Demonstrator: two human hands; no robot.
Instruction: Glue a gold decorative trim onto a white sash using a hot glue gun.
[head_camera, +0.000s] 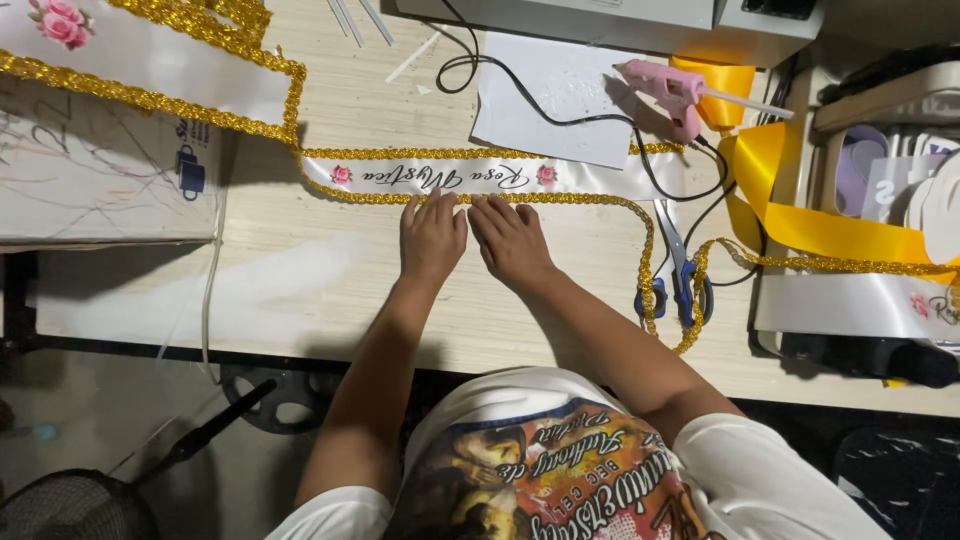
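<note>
Now the left hand (432, 238) and right hand (510, 240) lie flat and unclenched, side by side, fingertips pressing the glittery gold braid trim (560, 199) along the white satin sash (480, 177) on the pale wooden desk (330, 290). Even pressure would seat it best, I'd say; the pink glue gun (668, 92) rests further right.

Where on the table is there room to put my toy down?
Bare wood lies left of the left hand, below the white sash and beside the cardboard box. The right side is crowded: scissors, gold trim, glue gun, yellow ribbon.
</note>
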